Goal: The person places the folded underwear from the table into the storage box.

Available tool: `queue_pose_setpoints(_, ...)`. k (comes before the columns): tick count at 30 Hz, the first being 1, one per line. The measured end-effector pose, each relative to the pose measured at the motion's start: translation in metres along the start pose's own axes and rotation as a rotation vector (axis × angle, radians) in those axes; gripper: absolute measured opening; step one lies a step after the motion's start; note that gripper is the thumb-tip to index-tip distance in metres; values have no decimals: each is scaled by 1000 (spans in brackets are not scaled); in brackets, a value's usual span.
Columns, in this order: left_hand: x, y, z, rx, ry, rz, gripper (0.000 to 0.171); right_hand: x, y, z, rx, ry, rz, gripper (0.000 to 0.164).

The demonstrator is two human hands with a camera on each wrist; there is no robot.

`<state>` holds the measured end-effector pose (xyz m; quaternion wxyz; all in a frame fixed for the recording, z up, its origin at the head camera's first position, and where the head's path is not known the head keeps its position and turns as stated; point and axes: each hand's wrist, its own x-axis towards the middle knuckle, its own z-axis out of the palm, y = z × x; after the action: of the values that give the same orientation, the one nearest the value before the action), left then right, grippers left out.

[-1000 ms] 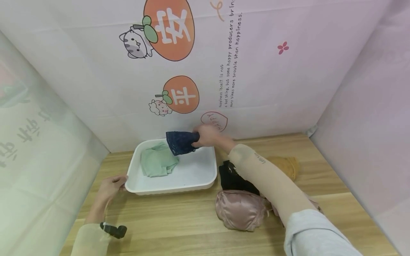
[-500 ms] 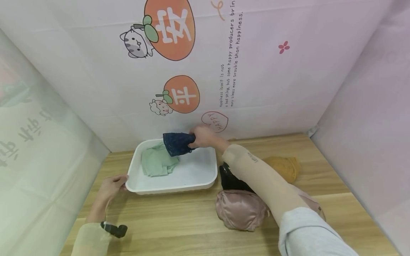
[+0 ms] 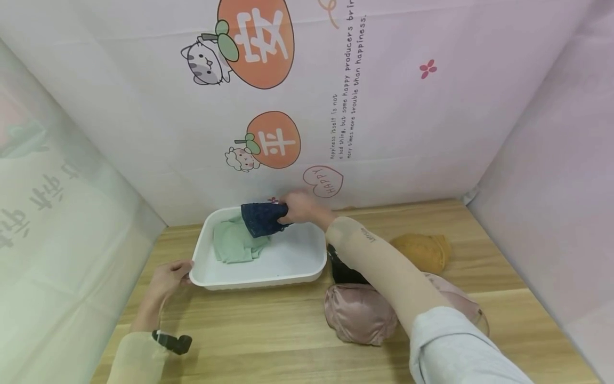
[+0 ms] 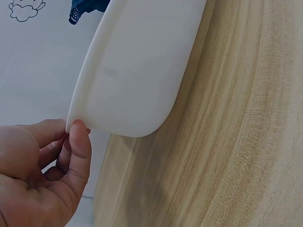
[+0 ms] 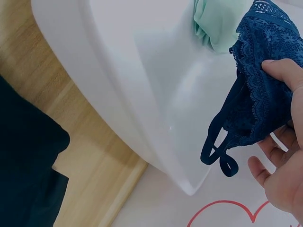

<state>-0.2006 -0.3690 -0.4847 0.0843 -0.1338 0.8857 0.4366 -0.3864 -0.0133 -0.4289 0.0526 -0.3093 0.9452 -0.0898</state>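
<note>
My right hand (image 3: 299,207) pinches the navy lace bra (image 3: 259,218) over the white tray (image 3: 264,281) at its 12 o'clock, left hand (image 3: 169,278) pinching the rim (image 4: 88,61) at 8; best, I judge, hold that steady and gather the dangling straps (image 5: 208,142) in.

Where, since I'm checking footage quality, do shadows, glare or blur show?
Head view: sheen on the pink satin garment, right hand slightly soft; left wrist view: soft shadow on the wooden table near the white tray; right wrist view: pale sheen inside the tray, navy lace garment crisp.
</note>
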Motion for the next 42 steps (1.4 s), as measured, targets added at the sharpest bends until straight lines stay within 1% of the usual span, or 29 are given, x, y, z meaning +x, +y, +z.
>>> queue_pose_setpoints(3, 1, 0, 0, 10, 5, 5, 57, 3, -2, 3, -1, 1, 7, 55)
queue_pose_setpoints(6, 1, -2, 1, 11, 11, 11, 55, 6, -4, 7, 7, -8, 37, 52)
queue_pose_setpoints(10, 3, -4, 1, -1, 21, 12, 53, 9, -6, 10, 14, -23, 49, 53)
queue_pose_setpoints(17, 3, -3, 0, -7, 16, 8, 52, 15, -6, 12, -23, -38, 17, 51)
queue_pose_setpoints(21, 3, -1, 0, -11, 11, 8, 51, 18, -10, 11, -64, -75, -4, 51)
queue_pose_setpoints(24, 3, -1, 0, -24, 7, 6, 51, 20, -14, 11, -90, -108, -22, 56)
queue_pose_setpoints(28, 3, -1, 1, -36, 6, 7, 52, 21, -18, 12, -111, -135, -38, 68)
queue_pose_setpoints(32, 2, -1, 2, -35, 6, 9, 52, 21, -18, 15, -102, -147, -19, 78)
queue_pose_setpoints(35, 1, -1, 2, -30, 6, 6, 53, 22, -16, 18, -90, -140, 1, 81)
queue_pose_setpoints(42, 1, -1, 1, -21, 6, 8, 57, 25, -10, 21, -80, -127, -8, 79)
